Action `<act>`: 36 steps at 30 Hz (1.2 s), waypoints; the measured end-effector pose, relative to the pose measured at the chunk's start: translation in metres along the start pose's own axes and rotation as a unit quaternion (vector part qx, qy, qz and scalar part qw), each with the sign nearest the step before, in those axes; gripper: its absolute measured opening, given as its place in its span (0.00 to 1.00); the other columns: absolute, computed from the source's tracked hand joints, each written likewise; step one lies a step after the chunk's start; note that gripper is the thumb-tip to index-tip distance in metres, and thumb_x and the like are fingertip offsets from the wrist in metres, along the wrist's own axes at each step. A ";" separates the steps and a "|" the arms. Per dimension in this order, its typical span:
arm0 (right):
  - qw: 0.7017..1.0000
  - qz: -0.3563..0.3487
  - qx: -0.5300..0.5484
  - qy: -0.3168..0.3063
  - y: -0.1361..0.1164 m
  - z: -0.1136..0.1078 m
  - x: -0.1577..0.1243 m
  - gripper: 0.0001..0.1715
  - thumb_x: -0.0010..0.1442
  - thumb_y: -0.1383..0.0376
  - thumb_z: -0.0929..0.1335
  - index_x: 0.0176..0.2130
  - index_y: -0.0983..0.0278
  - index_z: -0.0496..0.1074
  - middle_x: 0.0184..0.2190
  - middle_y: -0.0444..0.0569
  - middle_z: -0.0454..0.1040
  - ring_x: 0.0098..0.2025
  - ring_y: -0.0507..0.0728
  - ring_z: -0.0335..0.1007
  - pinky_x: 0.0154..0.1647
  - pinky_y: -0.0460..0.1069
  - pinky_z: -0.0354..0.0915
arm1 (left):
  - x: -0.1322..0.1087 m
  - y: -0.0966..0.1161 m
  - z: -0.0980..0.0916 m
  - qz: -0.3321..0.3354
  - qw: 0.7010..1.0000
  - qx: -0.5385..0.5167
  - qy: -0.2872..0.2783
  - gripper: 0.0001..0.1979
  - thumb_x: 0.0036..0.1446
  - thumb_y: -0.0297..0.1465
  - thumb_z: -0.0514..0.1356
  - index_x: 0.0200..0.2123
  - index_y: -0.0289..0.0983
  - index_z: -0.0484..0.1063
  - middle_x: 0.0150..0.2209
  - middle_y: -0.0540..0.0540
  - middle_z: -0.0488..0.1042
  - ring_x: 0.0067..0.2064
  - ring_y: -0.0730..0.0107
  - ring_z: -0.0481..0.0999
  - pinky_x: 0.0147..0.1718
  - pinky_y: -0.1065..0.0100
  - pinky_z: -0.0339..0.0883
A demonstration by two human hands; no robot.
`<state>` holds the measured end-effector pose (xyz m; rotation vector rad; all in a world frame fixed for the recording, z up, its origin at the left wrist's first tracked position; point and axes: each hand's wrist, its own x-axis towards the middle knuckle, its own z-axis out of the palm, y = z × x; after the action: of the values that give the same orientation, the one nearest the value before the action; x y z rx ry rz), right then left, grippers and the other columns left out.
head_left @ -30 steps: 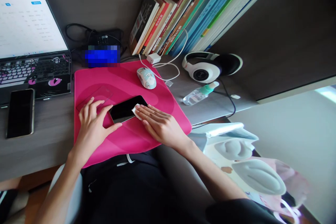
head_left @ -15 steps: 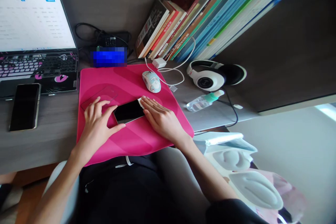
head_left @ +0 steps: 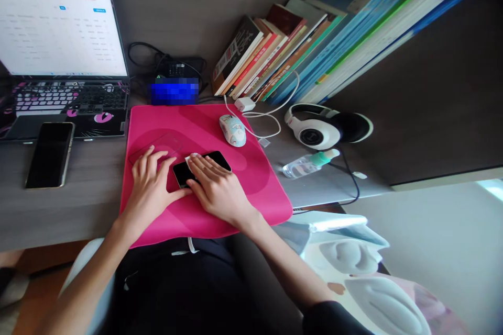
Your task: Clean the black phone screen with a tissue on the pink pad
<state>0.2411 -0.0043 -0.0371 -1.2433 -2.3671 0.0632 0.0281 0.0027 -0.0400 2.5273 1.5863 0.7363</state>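
A smartphone [head_left: 220, 160] with a dark screen lies face up on the pink desk mat [head_left: 204, 220]. My left hand [head_left: 148, 180] steadies its left end, with the thumb at the near edge and the index finger at the far corner; the other fingers are spread. My right hand [head_left: 218, 186] presses a small white wipe [head_left: 190, 158] onto the screen with flat fingers, covering the middle of the phone. Behind my left fingers, a thin clear sheet or case [head_left: 170, 142] rests on the mat, its outline faint.
A patterned mouse [head_left: 232, 131] sits on the mat. To the left are a laptop [head_left: 66, 21] and a second phone [head_left: 50, 154]. Books [head_left: 271, 57], a charger [head_left: 244, 104] with white cable, headphones [head_left: 314, 133] and a clear spray bottle [head_left: 302, 166] stand or lie at the right.
My right hand has slid the wipe leftward across the screen from the phone's right end, uncovering that end. My left hand keeps its place at the phone. The whole view has shifted slightly.
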 end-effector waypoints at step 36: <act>0.942 0.154 0.177 0.240 0.057 -0.022 -0.012 0.14 0.70 0.69 0.66 0.48 0.58 0.80 0.44 0.49 0.84 0.47 0.60 0.81 0.51 0.56 0.74 | 0.000 0.001 -0.003 0.025 1.000 0.010 -0.015 0.31 0.61 0.45 0.70 0.62 0.41 0.68 0.66 0.33 0.66 0.75 0.37 0.56 0.68 0.35 0.57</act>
<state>0.3000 0.0158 -0.0358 -1.2635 -1.6474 0.2445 0.0276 0.0020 -0.0366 2.5882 1.5333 0.6870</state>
